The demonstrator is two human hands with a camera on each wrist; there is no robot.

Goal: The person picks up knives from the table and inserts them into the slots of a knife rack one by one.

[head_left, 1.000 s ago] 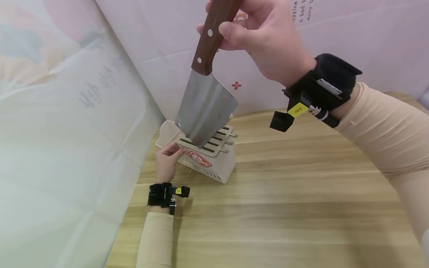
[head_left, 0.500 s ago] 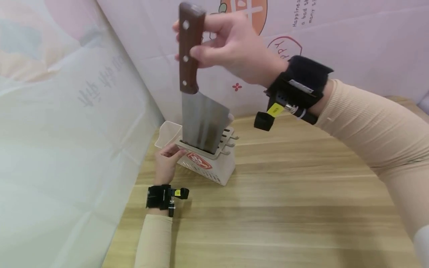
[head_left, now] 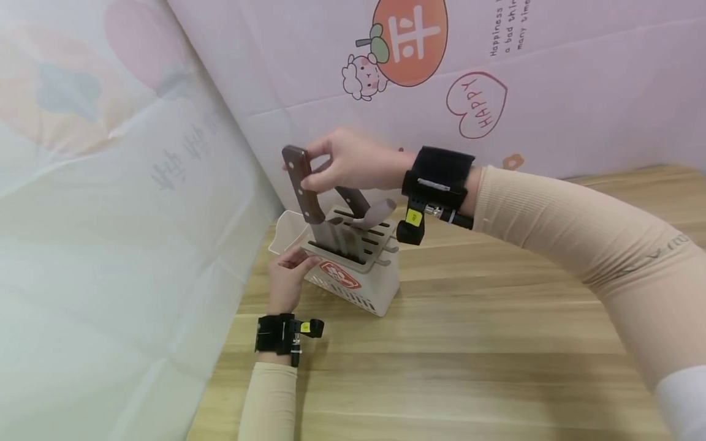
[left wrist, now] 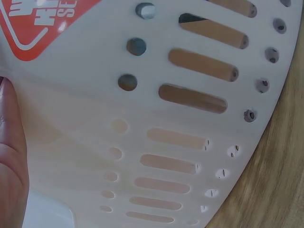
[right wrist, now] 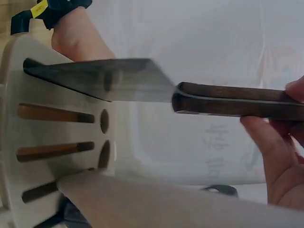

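My right hand [head_left: 353,162] grips the brown riveted handle of a cleaver [head_left: 303,184] between thumb and fingers. Its blade stands partly down in the front slot of a beige knife holder [head_left: 383,291], most clearly so in the right wrist view, where the blade [right wrist: 135,83] enters the slot. At the holder's left front corner, my left hand [head_left: 287,282] pinches the edge, its thumb near the red label [head_left: 340,275]. The left wrist view has a finger [left wrist: 12,152] against the perforated wall [left wrist: 95,114].
Behind the cleaver, a dark-handled knife [head_left: 353,201] and a tool with a pale handle [head_left: 376,213] stand in the holder's rear slots. Small hooks [head_left: 391,248] stick out on its right side. A pale side cup [head_left: 289,231] adjoins the left. Printed sheeting [head_left: 579,92] walls the wooden table [head_left: 496,343].
My right hand has brought the cleaver down and left, from above the holder into its front slot, the blade sinking deeper. My left hand stays at the holder's corner.
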